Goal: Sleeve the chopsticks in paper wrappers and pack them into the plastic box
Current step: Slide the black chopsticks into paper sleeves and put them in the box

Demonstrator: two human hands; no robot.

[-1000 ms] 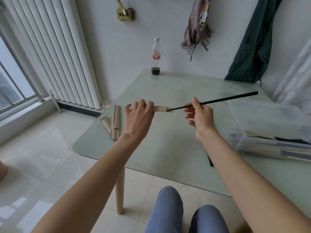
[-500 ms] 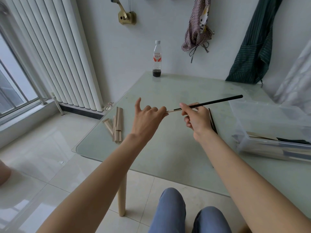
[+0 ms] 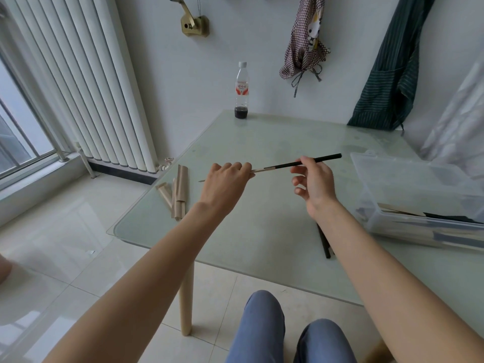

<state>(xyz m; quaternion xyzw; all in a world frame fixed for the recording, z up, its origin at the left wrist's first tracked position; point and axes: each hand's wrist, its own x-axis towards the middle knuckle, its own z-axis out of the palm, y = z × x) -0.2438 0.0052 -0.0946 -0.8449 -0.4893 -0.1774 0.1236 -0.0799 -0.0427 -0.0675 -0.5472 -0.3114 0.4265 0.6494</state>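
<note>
My left hand (image 3: 225,183) grips a tan paper wrapper (image 3: 263,169) in the air above the glass table (image 3: 262,231). A black chopstick (image 3: 327,158) sticks out of the wrapper's right end, and my right hand (image 3: 315,184) pinches it between thumb and fingertips. A thin tip shows past the left side of my left hand. Several empty tan wrappers (image 3: 178,193) lie on the table's left corner. Black chopsticks (image 3: 324,242) lie on the glass, partly under my right forearm. The clear plastic box (image 3: 419,195) stands at the right with sleeved chopsticks inside.
A plastic bottle (image 3: 241,91) with dark liquid stands at the table's far edge by the wall. A white radiator (image 3: 86,82) is at the left. Cloths hang on the wall behind. My knees (image 3: 264,326) are below the table's near edge.
The chopstick has slid further left into the wrapper, leaving less black length to the right. My left hand has closed round the wrapper, its thumb no longer raised, and my right hand's lower fingers have opened.
</note>
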